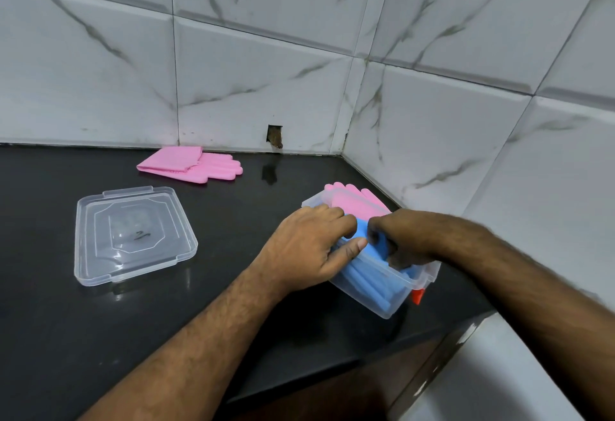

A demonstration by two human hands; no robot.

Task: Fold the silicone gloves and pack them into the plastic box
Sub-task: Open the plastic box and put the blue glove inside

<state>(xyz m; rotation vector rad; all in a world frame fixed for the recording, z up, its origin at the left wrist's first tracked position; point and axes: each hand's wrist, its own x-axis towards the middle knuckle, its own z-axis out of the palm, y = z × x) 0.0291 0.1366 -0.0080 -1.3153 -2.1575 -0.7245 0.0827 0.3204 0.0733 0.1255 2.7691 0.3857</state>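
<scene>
A clear plastic box stands on the black counter near the right corner. Folded blue silicone gloves lie inside it, with a folded pink glove at its far end, fingers poking over the rim. My left hand rests on the box's left rim and pinches the blue glove between thumb and fingers. My right hand has its fingers curled down into the box, gripping the blue glove. A second pink glove lies partly folded on the counter by the back wall.
The box's clear lid lies flat on the black counter to the left. An orange latch shows at the box's near right end. Tiled walls meet in a corner behind the box. The counter's front edge runs below the box.
</scene>
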